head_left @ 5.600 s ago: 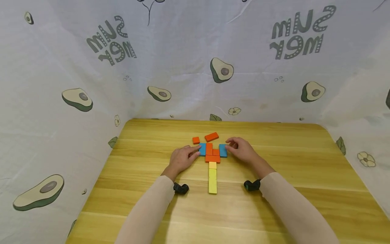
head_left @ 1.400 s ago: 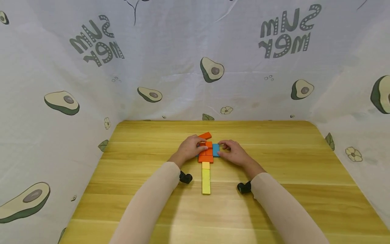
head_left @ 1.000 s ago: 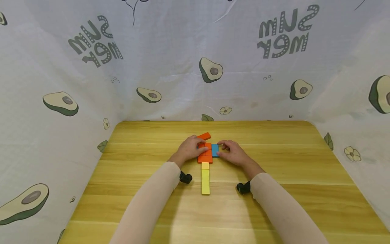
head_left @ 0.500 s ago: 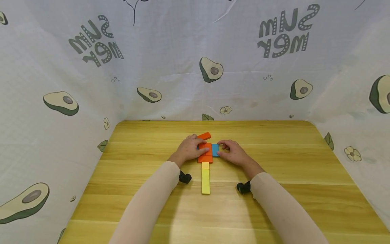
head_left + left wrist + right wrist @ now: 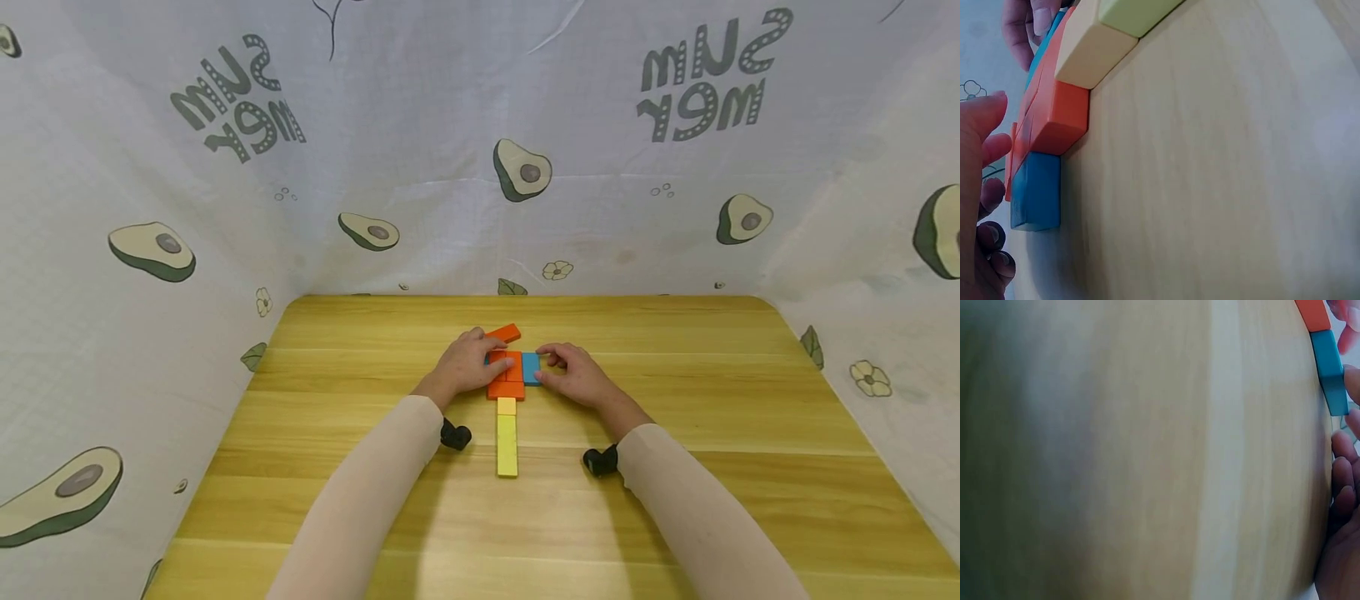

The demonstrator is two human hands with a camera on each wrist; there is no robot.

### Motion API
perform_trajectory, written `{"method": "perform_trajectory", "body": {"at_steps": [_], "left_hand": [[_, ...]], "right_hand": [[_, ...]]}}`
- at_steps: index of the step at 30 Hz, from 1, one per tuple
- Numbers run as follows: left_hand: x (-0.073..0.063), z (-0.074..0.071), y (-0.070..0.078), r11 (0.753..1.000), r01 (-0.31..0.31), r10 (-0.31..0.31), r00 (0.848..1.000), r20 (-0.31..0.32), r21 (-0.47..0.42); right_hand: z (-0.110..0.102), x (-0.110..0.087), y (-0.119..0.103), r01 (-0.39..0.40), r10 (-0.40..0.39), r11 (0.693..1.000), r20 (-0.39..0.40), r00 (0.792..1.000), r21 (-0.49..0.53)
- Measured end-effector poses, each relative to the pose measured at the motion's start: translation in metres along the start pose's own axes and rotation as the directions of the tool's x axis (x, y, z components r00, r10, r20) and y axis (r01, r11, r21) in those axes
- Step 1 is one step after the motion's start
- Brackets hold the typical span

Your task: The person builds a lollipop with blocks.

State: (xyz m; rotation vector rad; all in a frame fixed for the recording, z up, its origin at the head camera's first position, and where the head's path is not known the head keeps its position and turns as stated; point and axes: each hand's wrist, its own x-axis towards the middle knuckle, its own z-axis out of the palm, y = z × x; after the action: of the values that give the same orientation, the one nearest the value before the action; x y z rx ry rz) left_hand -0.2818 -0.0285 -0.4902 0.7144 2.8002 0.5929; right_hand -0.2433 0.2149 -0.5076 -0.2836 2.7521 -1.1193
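On the wooden table, flat blocks lie in one close figure. My left hand (image 5: 465, 362) reaches over its left side, partly hiding a blue block (image 5: 1036, 190). The left thumb lies over the orange blocks (image 5: 513, 367), and the index fingertip is near their far edge. To the right, my right hand (image 5: 577, 375) has thumb and index finger at the outer side of the other blue block (image 5: 531, 369), touching it. An orange crosspiece block (image 5: 506, 390) lies below, then a small pale-orange block (image 5: 506, 406) and a long yellow-green block (image 5: 507, 446) in line.
A separate orange block (image 5: 504, 333) lies at an angle just beyond the figure, partly behind the left hand. A white cloth (image 5: 420, 150) printed with avocados hangs behind the wooden table (image 5: 675, 517). Dark wrist devices (image 5: 602, 462) sit by the sleeves.
A small orange block, earlier apart at the upper left, is now in the figure above the short orange block. The right blue block now lies against the orange ones. Lately both hands have barely moved.
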Motion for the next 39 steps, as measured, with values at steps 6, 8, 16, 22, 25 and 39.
{"method": "perform_trajectory", "body": {"at_steps": [6, 8, 16, 22, 25, 39], "left_hand": [[0.002, -0.003, -0.004, 0.991, 0.050, -0.059, 0.996, -0.072, -0.124], [0.004, -0.005, -0.005, 0.983, 0.073, -0.092, 0.990, -0.109, -0.168], [0.014, -0.006, -0.003, 0.908, 0.181, -0.256, 0.954, -0.159, -0.377], [0.016, -0.002, -0.002, 0.825, 0.263, -0.359, 0.927, -0.106, -0.500], [0.016, 0.000, -0.002, 0.815, 0.283, -0.380, 0.920, -0.098, -0.505], [0.016, 0.006, -0.005, 0.811, 0.272, -0.385, 0.915, -0.122, -0.518]], "right_hand": [[0.000, 0.000, 0.002, -0.002, 0.002, 1.000, 0.001, 1.000, -0.006], [0.000, 0.000, 0.001, -0.003, 0.003, 1.000, 0.001, 1.000, 0.003], [-0.001, -0.002, -0.001, 0.011, -0.011, 1.000, 0.001, 1.000, 0.026], [-0.001, -0.002, 0.001, 0.002, -0.002, 1.000, 0.001, 1.000, 0.021], [-0.002, -0.002, 0.001, 0.011, -0.011, 1.000, 0.001, 1.000, 0.016], [0.000, -0.002, 0.000, 0.007, -0.007, 1.000, -0.003, 1.000, 0.017]]}}
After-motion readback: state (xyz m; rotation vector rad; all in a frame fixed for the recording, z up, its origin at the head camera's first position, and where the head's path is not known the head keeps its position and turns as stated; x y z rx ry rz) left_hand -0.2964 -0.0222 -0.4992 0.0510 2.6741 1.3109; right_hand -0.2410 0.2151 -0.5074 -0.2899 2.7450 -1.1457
